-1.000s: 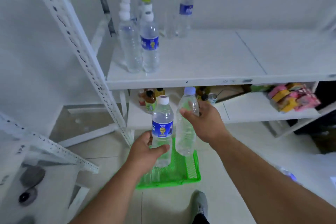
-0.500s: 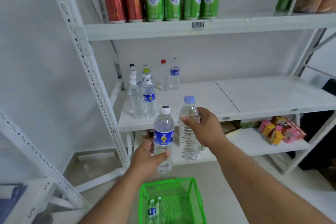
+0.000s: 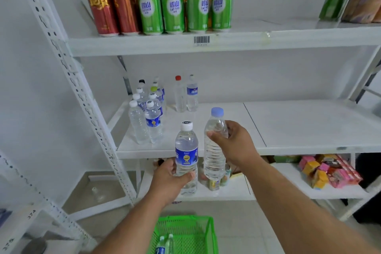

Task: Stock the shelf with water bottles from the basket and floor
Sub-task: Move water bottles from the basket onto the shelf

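1. My left hand has its fingers curled round the lower body of the blue-labelled water bottle, thumb across the front. The grip sits low on a tall bottle, so I judge it could tip as I lift it over the shelf lip.
2. My right hand pinches the unlabelled clear bottle near its shoulder; most of the body hangs below the fingers and could swing into the shelf edge.
3. Both bottles are upright at frame centre, just beside each other, in front of the middle shelf. Setting them down together risks one knocking the other.
4. The standing bottles cluster at centre left of the frame; a careless reach could topple them like skittles.
5. At the bottom centre, the green basket holds more bottles near my feet; I could kick it.
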{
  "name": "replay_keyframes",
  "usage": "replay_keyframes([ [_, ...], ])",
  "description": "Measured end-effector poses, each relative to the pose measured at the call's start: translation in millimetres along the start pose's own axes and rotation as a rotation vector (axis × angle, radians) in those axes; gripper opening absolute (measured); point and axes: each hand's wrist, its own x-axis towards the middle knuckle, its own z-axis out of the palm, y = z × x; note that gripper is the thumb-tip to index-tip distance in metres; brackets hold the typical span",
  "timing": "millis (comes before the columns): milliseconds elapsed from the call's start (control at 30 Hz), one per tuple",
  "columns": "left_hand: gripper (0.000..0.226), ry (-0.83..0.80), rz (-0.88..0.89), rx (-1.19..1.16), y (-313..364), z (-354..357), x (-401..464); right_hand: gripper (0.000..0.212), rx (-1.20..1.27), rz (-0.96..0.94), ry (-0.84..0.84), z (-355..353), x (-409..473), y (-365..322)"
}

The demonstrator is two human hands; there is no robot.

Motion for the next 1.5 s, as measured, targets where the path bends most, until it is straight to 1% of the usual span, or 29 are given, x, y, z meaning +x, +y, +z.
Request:
replay_keyframes([
  [200,0.038,0.058,-0.006,-0.032,15.2,26.3,22.6,0.027,-0.009,-0.019,-0.044,-18.5,39.8,10.3],
  [467,0.038,0.059,-0.026,0.015,12.0,22.7,81.3,0.035,0.023,0.044,-0.047,-4.6,92.3,23.0],
  [667,0.040,0.049,-0.031,0.026,6.3,9.2,134.9,0.033,0.027,0.056,-0.023,19.9,134.4,17.3],
  [800,0.045,0.037,-0.022,0.024,7.1,-2.6,164.4,0.025,0.010,0.049,-0.023,38.9,157.0,15.4],
  [900,0.041,0.038,-0.009,0.028,7.7,-9.2,180.7,0.032,0.008,0.054,-0.007,50.2,171.3,17.2],
  [1033,0.042,0.042,-0.001,0.058,6.3,-13.6,204.0,0.033,-0.015,0.054,0.008,57.5,192.3,22.2],
  [1233,0.039,0.079,-0.003,0.096,8.1,-7.5,234.3,0.031,-0.032,0.054,-0.001,59.4,225.0,32.4],
  [1400,0.043,0.104,-0.025,0.096,9.5,5.7,265.5,0.025,-0.043,0.056,-0.034,60.9,258.7,40.5],
  [1500,0.045,0.124,-0.048,0.086,9.7,13.1,285.9,0.022,0.007,0.058,-0.040,61.5,278.4,43.3],
])
